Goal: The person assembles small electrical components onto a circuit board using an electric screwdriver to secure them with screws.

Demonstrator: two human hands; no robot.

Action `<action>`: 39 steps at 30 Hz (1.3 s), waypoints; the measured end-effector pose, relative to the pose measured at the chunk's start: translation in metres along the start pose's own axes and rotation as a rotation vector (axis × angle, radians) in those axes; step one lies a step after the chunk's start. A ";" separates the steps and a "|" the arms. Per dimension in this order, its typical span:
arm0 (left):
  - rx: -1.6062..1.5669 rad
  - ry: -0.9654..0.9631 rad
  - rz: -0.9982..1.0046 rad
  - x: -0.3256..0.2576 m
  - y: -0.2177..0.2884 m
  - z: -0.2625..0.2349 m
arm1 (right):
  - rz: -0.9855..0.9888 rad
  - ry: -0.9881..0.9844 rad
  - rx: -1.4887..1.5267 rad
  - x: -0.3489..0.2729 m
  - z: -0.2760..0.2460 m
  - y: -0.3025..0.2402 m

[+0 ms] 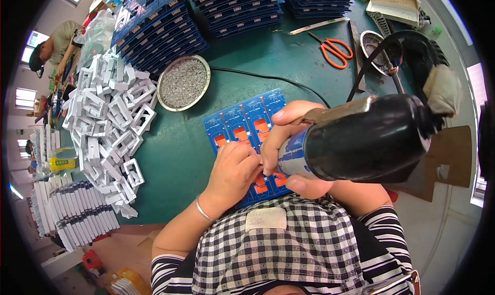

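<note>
My right hand is wrapped round a thick black electric screwdriver with a blue and white label near its front end. The tool lies across the view from the right, and its tip is hidden behind my fingers. Under both hands is a blue circuit board panel with orange areas, tilted slightly on the green bench. My left hand rests on the panel, fingers pinched together beside the front of the tool. Whatever sits between those fingertips is too small to make out.
A metal dish of small metal pieces stands beyond the panel. White plastic frames are heaped at left, with stacked blue boards behind. Orange-handled scissors lie far right, near a second dish. A black cable crosses the bench.
</note>
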State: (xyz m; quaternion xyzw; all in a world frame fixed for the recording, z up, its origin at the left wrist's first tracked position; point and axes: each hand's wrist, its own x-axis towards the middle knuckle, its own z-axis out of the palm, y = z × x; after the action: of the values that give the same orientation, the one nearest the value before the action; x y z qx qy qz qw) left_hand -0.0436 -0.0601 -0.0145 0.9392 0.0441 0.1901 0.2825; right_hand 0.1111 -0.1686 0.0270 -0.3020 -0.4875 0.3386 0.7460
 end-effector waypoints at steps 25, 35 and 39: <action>-0.136 0.169 -0.205 0.022 -0.028 -0.056 | 0.061 -0.083 -0.350 0.011 0.020 0.015; 0.408 0.127 -0.219 0.061 -0.131 -0.083 | 0.153 -0.075 -0.383 0.012 0.026 0.020; 0.528 0.041 -0.223 0.072 -0.129 -0.081 | 0.373 -0.112 0.105 0.005 -0.005 0.011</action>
State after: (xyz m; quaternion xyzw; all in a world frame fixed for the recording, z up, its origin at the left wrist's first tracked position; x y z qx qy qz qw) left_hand -0.0048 0.1034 0.0013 0.9656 0.2008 0.1588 0.0464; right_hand 0.1149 -0.1589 0.0190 -0.3287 -0.4455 0.5120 0.6568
